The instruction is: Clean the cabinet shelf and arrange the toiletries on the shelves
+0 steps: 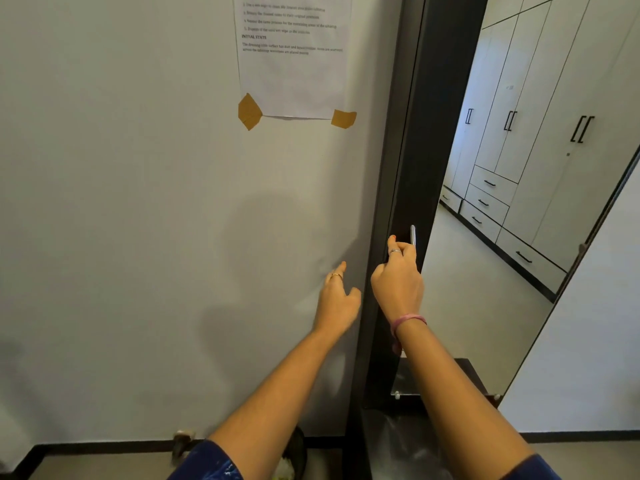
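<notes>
White wall at nine o'clock: your left hand (337,299) hangs loose-fingered beside the dark cabinet door (408,161), while your right hand (398,278), fingers curled on the slim handle (412,234), could slip or swing it into those fingers

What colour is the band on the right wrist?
Pink, seen in the head view: the wristband sits just below the right hand.

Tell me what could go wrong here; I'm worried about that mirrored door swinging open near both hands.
The right hand grips the slim metal handle on the dark door edge; a thin handle could slip from the fingers. The left hand rests open on the wall right beside that edge, so it could get knocked or pinched. The mirror may strike the person if it's pulled fast.
</notes>
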